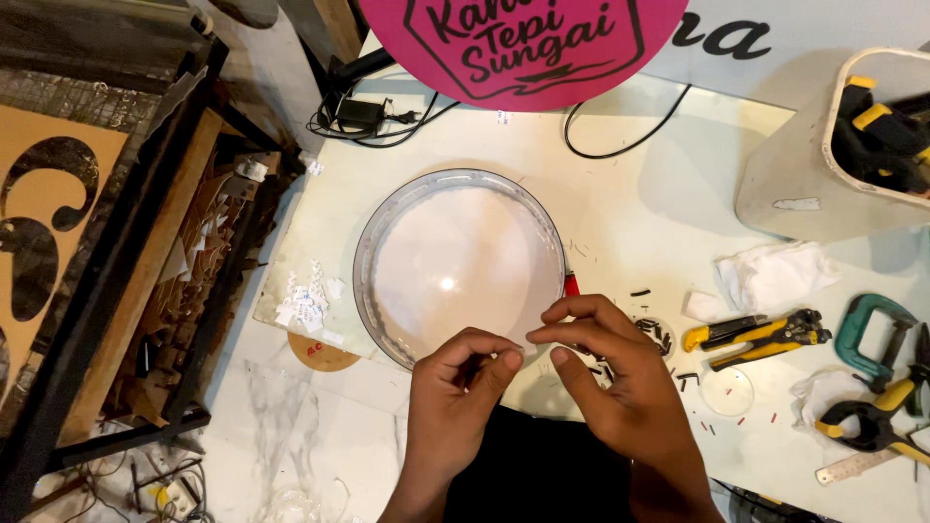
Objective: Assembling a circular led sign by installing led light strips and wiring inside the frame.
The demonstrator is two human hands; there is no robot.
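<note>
The round clear plastic dome with a white disc under it (457, 263) sits flat in the middle of the white desk (639, 213), and both hands are working right at its near rim. The left hand (455, 397) has thumb and fingers pinched together on something tiny I can't make out, and the right hand (610, 373) has its fingertips pinched too, just touching the dome's edge, maybe on a bit of clear film or tape, hard to tell. Just beside the right hand there's a small shallow dish of little black bits (657, 334), with more of them loose on the desk. Further right are yellow-handled pliers (760, 334), a teal clamp (872, 329) and a crumpled white cloth (775, 276). Left of the dome lies a pile of small white paper scraps (308, 300). A big pink round sign (523, 44) sits up top. My guess at the risk: the dome looks unsecured, so a tug at the rim could slide it, and the right wrist could easily knock that dish and scatter the bits.
</note>
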